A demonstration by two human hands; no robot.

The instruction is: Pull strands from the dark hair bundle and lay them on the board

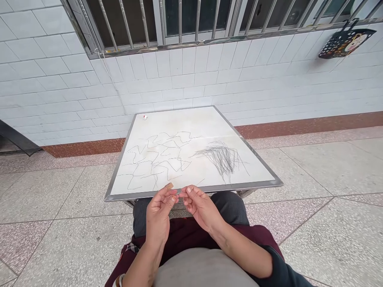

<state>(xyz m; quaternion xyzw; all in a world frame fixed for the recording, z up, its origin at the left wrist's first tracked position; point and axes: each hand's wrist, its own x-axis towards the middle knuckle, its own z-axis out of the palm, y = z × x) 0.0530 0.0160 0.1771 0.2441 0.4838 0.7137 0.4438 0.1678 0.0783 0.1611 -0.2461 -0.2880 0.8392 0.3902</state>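
— Speckled floor (317, 235) runs all around; what is nearest on it?

— The person's lap, with both bare hands raised over it, fingertips almost meeting.

— How does the left hand (160, 215) stand?

— Thumb and forefinger are pinched on a thin wire (178, 194); the other fingers bend loosely, one with a tan wrap at its tip.

— And the right hand (203, 209)?

— Its thumb and forefinger pinch what looks like the same wire, the remaining fingers curled in beneath.

— Where exactly is that wire?

— Between the two pinches, at the table's near rim as seen from above. Only a short stretch shows; fingers hide the rest.

— What does the table (179, 119) carry?

— Bent wires (152, 159) spread loosely across the left half, and a heap (225, 159) of straighter ones on the right. Something small, red and white (145, 117), sits at the far left corner.

— Farther off?

— A tiled wall (191, 81), a barred window (197, 20), and a patterned bag (344, 44) hanging at the right.
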